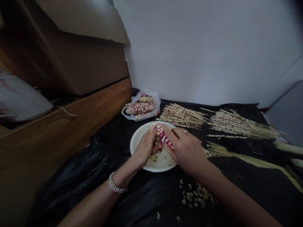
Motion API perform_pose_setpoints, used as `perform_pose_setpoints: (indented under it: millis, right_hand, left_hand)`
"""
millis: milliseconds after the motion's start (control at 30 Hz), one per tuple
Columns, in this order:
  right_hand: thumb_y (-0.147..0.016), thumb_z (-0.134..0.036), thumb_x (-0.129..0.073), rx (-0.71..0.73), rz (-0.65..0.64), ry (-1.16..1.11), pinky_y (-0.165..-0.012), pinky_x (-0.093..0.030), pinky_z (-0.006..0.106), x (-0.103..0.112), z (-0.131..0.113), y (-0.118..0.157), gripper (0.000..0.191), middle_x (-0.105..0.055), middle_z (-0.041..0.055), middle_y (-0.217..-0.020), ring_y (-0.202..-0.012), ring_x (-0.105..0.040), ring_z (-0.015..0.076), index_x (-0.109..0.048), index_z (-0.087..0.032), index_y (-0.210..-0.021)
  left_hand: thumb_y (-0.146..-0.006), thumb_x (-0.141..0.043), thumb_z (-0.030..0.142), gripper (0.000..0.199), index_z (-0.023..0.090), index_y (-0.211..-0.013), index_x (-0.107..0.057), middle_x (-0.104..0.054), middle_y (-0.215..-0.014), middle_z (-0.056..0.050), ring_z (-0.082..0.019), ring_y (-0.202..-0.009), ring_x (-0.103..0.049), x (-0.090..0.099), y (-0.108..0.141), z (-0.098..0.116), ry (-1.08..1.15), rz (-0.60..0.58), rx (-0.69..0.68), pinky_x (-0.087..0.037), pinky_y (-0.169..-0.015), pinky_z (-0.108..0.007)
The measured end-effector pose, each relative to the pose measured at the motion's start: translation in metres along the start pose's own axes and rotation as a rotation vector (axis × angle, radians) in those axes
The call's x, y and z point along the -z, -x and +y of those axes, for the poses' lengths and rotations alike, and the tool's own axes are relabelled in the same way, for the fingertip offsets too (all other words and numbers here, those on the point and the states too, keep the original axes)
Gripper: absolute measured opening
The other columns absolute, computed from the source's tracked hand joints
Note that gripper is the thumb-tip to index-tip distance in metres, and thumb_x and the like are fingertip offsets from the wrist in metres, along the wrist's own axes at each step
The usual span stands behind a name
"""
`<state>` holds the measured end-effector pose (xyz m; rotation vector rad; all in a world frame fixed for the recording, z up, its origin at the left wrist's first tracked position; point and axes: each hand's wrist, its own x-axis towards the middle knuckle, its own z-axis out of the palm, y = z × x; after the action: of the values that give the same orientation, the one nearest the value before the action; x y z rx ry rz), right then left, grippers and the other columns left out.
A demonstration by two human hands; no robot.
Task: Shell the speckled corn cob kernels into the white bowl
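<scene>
Both my hands hold an ear of corn (163, 136) with purple and cream kernels, tilted above a white bowl (135, 143). My left hand (146, 145) grips its left end, thumb pressed close to the kernels. Around the right side wraps my right hand (187, 148), a ring on one finger. A few loose kernels (154, 157) lie in the bowl beneath. The palms and some fingertips are hidden.
A plastic bag of corn ears (142, 108) sits behind the bowl. Kernel-threaded skewers (182, 115) and more skewers (236, 124) lie at back right, with bare sticks (239, 153) nearer. Scattered kernels (197, 195) dot the black plastic sheet (146, 198). A cardboard box (94, 63) stands left.
</scene>
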<state>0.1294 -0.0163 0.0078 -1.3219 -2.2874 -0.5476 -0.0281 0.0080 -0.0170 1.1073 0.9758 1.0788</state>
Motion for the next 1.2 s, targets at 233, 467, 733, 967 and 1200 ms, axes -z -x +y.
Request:
perform_pose_setpoints:
  millis: [233,467,733,967,1200]
  right_hand:
    - [-0.087,-0.025,-0.068,-0.013,-0.019,-0.059,-0.075,-0.053,0.035,0.000,-0.001,0.000,0.058,-0.070,0.0099,-0.102,-0.087,-0.067,0.0244,-0.055,-0.017,-0.143]
    - [-0.090,-0.029,-0.064,-0.100,-0.058,-0.225,-0.077,-0.053,0.034,-0.006,0.003,0.000,0.054,-0.072,0.0099,-0.106,-0.087,-0.068,0.0227,-0.055,-0.018,-0.142]
    - [-0.089,-0.029,-0.065,-0.092,-0.028,-0.184,-0.074,-0.050,0.031,-0.007,0.008,0.000,0.055,-0.072,0.0078,-0.104,-0.086,-0.067,0.0207,-0.054,-0.018,-0.142]
    - [-0.094,-0.034,-0.061,-0.029,0.037,-0.058,-0.072,-0.049,0.031,-0.006,0.005,0.002,0.052,-0.071,0.0087,-0.102,-0.083,-0.067,0.0212,-0.055,-0.018,-0.142]
    - [-0.090,-0.031,-0.065,-0.048,0.044,-0.138,-0.074,-0.051,0.033,-0.009,0.006,0.003,0.053,-0.071,0.0081,-0.103,-0.084,-0.067,0.0219,-0.056,-0.018,-0.141]
  left_hand:
    - [-0.083,-0.060,0.068,0.051,0.019,-0.075,-0.053,-0.045,-0.050,0.004,-0.007,-0.041,-0.027,0.000,0.000,-0.002,-0.013,0.053,-0.031,-0.014,-0.042,-0.023]
    - [-0.084,-0.057,0.039,0.029,0.019,-0.065,-0.049,-0.037,-0.046,0.006,-0.005,-0.039,-0.021,0.001,0.002,0.000,0.076,0.011,0.018,-0.012,-0.041,-0.022]
    - [-0.075,-0.061,0.032,0.017,0.017,-0.072,-0.055,-0.048,-0.053,0.003,-0.004,-0.038,-0.023,0.006,0.002,0.012,0.279,-0.102,0.149,-0.013,-0.040,-0.020]
    - [-0.085,-0.060,0.064,0.049,0.018,-0.071,-0.053,-0.042,-0.046,0.005,-0.004,-0.036,-0.021,0.000,0.001,0.009,0.150,-0.028,0.102,-0.010,-0.040,-0.023]
    - [-0.086,-0.059,0.058,0.044,0.019,-0.068,-0.050,-0.036,-0.042,0.007,-0.005,-0.037,-0.022,-0.001,0.001,0.003,0.069,-0.010,0.031,-0.013,-0.041,-0.023]
